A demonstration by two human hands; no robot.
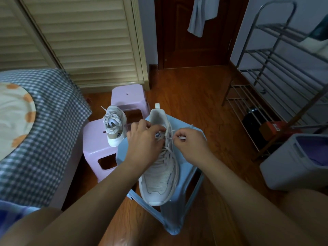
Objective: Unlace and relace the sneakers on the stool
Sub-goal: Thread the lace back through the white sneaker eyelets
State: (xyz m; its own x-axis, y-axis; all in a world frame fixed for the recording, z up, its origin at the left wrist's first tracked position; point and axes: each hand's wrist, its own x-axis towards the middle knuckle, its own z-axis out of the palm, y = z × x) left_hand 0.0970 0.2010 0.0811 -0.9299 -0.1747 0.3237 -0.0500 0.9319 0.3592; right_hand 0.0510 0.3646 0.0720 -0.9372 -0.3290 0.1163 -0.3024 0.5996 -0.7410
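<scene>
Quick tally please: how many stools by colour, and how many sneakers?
Pink stools: 2, near and far
Blue stool: 1
White sneakers: 2, one on the blue stool, one on the near pink stool
Total: 5

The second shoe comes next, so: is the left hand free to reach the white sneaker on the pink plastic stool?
Probably not yet: the left hand pinches the near sneaker's lace. Otherwise nothing blocks the white sneaker beside it.

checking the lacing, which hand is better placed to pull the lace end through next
Probably the right hand: it already pinches the lace beside the top eyelets of the sneaker on the blue stool. The left hand steadies the tongue.
</scene>
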